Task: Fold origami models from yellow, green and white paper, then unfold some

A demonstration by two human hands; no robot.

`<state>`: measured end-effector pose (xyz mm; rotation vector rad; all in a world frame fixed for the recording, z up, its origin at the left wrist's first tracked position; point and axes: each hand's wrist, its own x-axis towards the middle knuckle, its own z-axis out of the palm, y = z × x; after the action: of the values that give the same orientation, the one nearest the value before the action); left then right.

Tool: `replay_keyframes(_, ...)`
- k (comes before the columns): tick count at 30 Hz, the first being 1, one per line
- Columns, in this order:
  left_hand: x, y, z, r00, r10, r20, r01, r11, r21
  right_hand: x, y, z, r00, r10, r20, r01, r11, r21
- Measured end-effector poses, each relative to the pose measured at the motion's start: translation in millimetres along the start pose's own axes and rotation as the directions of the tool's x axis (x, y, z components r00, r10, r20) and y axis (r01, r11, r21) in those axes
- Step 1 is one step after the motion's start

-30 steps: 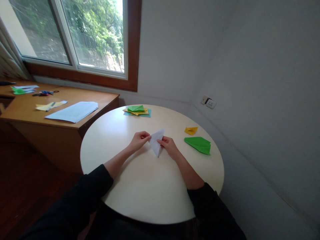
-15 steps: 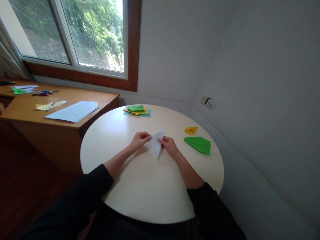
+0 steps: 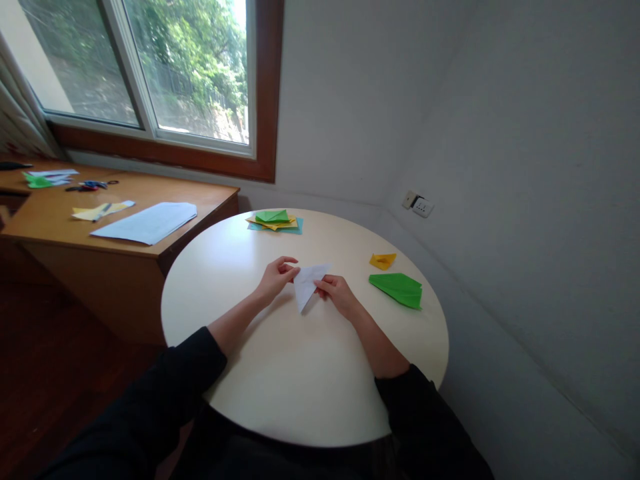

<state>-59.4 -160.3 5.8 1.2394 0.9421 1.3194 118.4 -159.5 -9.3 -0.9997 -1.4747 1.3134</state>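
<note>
Over round table [image 3: 280,373], both hands [image 3: 274,279] [image 3: 336,292] pinch folded white paper [image 3: 306,285].

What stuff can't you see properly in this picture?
- Underside of the white folded paper: turned away from the head view, its folds too small to make out.
- Fingertips of the left hand and right hand: partly tucked at the paper's edges.
- Lower sheets in the coloured paper stack: covered by the green sheet on top.
- Small items on the wooden desk, far left: too small and distant to identify.
</note>
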Motion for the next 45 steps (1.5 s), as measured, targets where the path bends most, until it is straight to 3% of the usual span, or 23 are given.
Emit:
replay_keyframes(4,-3,1,0.8,0.961,-0.234,0.15,0.256,0.954,-0.155,2,1,0,0.997,0.003,-0.078,0.001,0.999,0.05)
replay_keyframes(8,-10,2,4.8,0.877,-0.274,0.394,0.355,0.923,-0.149,3,2,1,0.992,-0.022,-0.125,0.03,0.997,0.066)
replay_keyframes(10,-11,0,6.4,0.853,-0.279,0.441,0.376,0.914,-0.15,3,2,1,0.992,-0.028,-0.121,0.036,0.997,0.069)
replay_keyframes(19,-5,-5,2.5,0.888,-0.245,0.388,0.331,0.928,-0.17,-1,-2,1,0.999,-0.03,-0.046,0.033,0.997,0.065)
replay_keyframes(33,-7,4,5.8,0.905,-0.323,0.276,0.35,0.935,-0.053,5,6,0,0.983,-0.088,-0.158,0.107,0.987,0.116)
replay_keyframes(45,-4,-3,3.6,0.909,-0.295,0.293,0.302,0.953,0.023,8,11,-3,0.952,-0.194,-0.234,0.175,0.979,-0.102)
